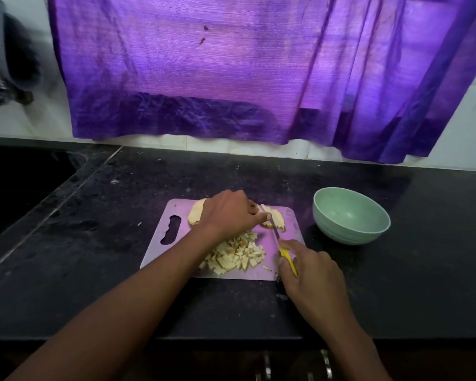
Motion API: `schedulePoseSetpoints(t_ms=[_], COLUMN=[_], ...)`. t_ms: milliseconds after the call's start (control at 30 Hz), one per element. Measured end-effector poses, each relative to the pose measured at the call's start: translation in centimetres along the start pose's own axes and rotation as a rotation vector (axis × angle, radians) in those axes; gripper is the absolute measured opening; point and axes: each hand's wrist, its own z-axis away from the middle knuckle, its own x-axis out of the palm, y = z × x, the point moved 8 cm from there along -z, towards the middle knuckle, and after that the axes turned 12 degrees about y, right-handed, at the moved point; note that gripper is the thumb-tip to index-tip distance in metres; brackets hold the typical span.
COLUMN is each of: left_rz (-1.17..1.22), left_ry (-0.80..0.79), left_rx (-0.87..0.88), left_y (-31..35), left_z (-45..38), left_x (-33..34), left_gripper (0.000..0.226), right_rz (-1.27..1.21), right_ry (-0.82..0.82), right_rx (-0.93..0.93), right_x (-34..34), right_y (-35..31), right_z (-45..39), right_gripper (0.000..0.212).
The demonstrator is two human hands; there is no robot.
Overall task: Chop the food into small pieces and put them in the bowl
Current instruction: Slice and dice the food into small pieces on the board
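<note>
The food [197, 215] lies at the far side of the cutting board [160, 248], mostly under the left hand [228, 213], with thin slices [277, 220] fanned out just to its right. The left grip is curled over the uncut part, fingertips pressing down close beside the blade. The right hand [311, 268] is wrapped round the yellow handle of the knife [279, 243], whose blade runs away from the person into the slices.

A heap of small pieces [237, 255] sits in the near middle of the board — pale, with tan edges. The green bowl [351, 215] stands on the dark worktop [94, 257] just right of the board, and nothing shows in it yet.

The food looks light and fairly soft, cutting into clean-edged bits; I cannot tell exactly what it is. Thin slices of this kind will likely slide or fan apart — best held from above with fingertips tucked back. The loose pieces are probably better scooped in 1 or 2 handfuls than pinched singly.
</note>
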Motion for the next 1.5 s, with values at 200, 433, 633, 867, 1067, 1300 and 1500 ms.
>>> schedulePoseSetpoints(t_ms=[200, 433, 633, 867, 1067, 1300, 1500], left_rz=[-0.017, 0.029, 0.117, 0.191, 0.179, 0.174, 0.159], left_ry=[-0.008, -0.024, -0.028, -0.073, -0.041, -0.037, -0.056], left_rx=[0.000, -0.005, 0.028, 0.004, 0.041, 0.035, 0.030], left_y=[0.9, 1.3, 1.3, 0.5, 0.6, 0.6, 0.5], left_z=[0.3, 0.6, 0.4, 0.2, 0.2, 0.2, 0.1], left_x=[-0.6, -0.9, -0.7, -0.3, -0.8, -0.5, -0.2], left_gripper=[0.055, 0.051, 0.033, 0.027, 0.026, 0.038, 0.041], right_rz=[-0.027, -0.059, -0.114, -0.119, -0.139, -0.090, -0.083], right_ry=[0.011, 0.026, 0.062, 0.058, 0.098, 0.034, 0.026], right_rx=[0.009, 0.025, 0.039, 0.050, 0.067, 0.034, 0.029], right_x=[-0.1, -0.8, -1.8, -1.6, -1.6, -1.0, -1.0], right_y=[0.0, 0.0, -0.2, -0.2, -0.5, -0.5, -0.2], right_z=[0.1, 0.2, 0.7, 0.6, -0.3, 0.0, 0.6], right_gripper=[0.046, 0.043, 0.040, 0.052, 0.054, 0.044, 0.052])
